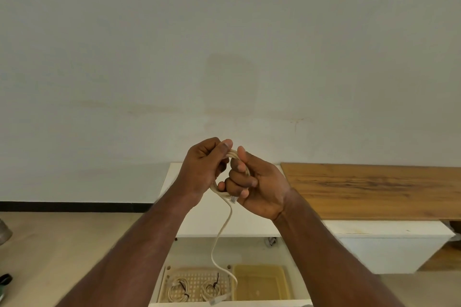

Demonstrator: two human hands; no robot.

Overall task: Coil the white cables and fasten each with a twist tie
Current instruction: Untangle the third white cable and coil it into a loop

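White cable: partly coiled, raised before a pale wall; loops gripped between both hands, free tail hanging toward 6 o'clock, clear plug end low by the trays.
Left hand: fingers curled round the coil's upper part, thumb pressed on top.
Right hand: fingers curled round the loops at 3 o'clock of the left hand.
Perforated tray, 6 o'clock: two coiled cables, each bound with a black twist tie.
Yellow tray: just beside, at 3 o'clock.
Wooden board: 3 o'clock, on a white cabinet.
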